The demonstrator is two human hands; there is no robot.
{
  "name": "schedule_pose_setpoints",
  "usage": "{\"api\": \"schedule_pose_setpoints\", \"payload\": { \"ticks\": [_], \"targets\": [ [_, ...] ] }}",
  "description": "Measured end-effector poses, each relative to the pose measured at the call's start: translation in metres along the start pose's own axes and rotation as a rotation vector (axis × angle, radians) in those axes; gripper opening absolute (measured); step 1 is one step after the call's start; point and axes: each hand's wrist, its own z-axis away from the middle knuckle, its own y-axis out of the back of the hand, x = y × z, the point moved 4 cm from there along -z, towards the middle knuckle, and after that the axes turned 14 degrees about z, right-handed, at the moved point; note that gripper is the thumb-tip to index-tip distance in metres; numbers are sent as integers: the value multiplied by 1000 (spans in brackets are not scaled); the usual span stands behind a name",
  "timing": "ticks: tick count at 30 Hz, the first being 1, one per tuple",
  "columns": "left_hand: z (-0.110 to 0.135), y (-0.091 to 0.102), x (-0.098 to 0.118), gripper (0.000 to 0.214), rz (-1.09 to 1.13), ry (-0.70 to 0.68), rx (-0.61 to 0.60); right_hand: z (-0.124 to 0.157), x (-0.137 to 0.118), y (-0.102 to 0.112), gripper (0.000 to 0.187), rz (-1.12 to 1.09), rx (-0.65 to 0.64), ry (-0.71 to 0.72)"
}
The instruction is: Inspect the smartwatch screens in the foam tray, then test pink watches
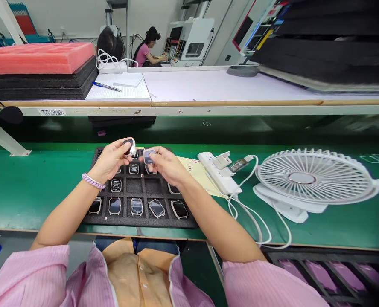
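Above the black foam tray [151, 218], my left hand [111, 160] is closed on a smartwatch case [130, 147] with a silvery rim. Close beside it, my right hand [165, 162] pinches another smartwatch case [149, 156], its grey-blue face turned toward me. The two cases are a small gap apart. Several watch cases lie in the tray's pockets below, among them a dark-faced one [136, 207] in the front row and one with text on its screen [115, 185]. Two middle pockets hold no watch. Parts of the tray's back row are hidden by my hands.
Right of the tray lie a yellow sheet [192, 170] and a white power strip [220, 172] with cables. A white fan [304, 181] stands farther right. A raised shelf [192, 87] runs behind, bearing red foam [39, 57] and papers. Two people sit beyond it.
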Motion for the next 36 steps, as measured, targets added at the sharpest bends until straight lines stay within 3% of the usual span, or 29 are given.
{"api": "schedule_pose_setpoints", "payload": {
  "ticks": [2, 5, 9, 14, 19, 29, 36],
  "targets": [
    [-1, 1, -1, 55, 13, -20, 74, -8, -8, -5, 43, -303, 24, 3],
    [4, 3, -10, 51, -121, -89, 123, -6, -14, -22, 47, -469, 23, -2],
    [18, 8, -19, 41, -430, -285, 170, 10, -8, -38, 54, -428, -20, 20],
    [35, 5, -18, 41, -703, -498, 181, 19, 0, -38, 57, -384, -43, 58],
    [42, 1, -17, 38, -794, -513, 159, 22, -3, -36, 59, -428, -118, 18],
    [44, 5, -19, 42, -734, -540, 230, 23, -4, -34, 62, -543, -199, -74],
    [45, 2, -23, 39, -722, -576, 196, 21, -3, -36, 51, -645, -264, -53]
  ]
}}
